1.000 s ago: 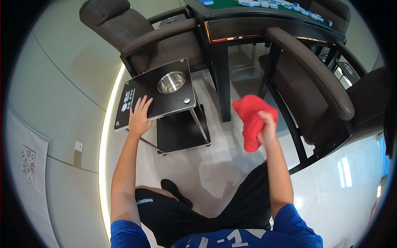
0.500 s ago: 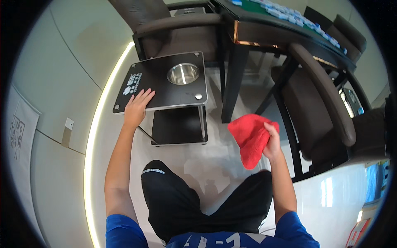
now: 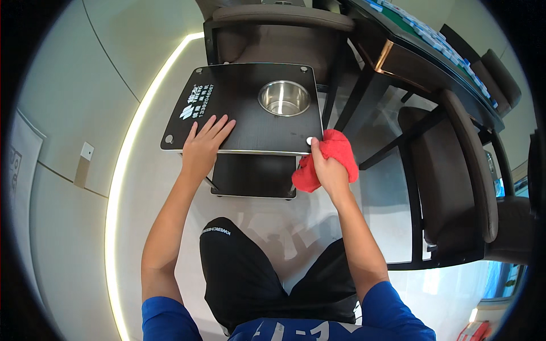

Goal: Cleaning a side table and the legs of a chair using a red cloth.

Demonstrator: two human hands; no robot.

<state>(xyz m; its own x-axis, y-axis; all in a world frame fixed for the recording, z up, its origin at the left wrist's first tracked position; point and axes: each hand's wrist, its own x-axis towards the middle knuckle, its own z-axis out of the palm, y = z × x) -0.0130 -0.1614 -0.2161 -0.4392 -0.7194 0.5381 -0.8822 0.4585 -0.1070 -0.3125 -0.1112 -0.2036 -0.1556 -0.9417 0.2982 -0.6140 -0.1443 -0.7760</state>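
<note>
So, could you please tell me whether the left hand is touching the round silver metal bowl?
Apart: the head view plainly shows black tabletop between the left hand and the round silver metal bowl.

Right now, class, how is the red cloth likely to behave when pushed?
The red cloth probably crumples easily, since it bunches in soft folds at the right hand. It seems light, held one-handed; its matte surface suggests little slipperiness.

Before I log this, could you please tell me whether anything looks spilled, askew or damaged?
Nothing stands out: the black table stands upright, the metal bowl sits evenly in its top, and the red cloth is bunched in the right hand at the near right corner. Fine marks are too small to judge.
</note>
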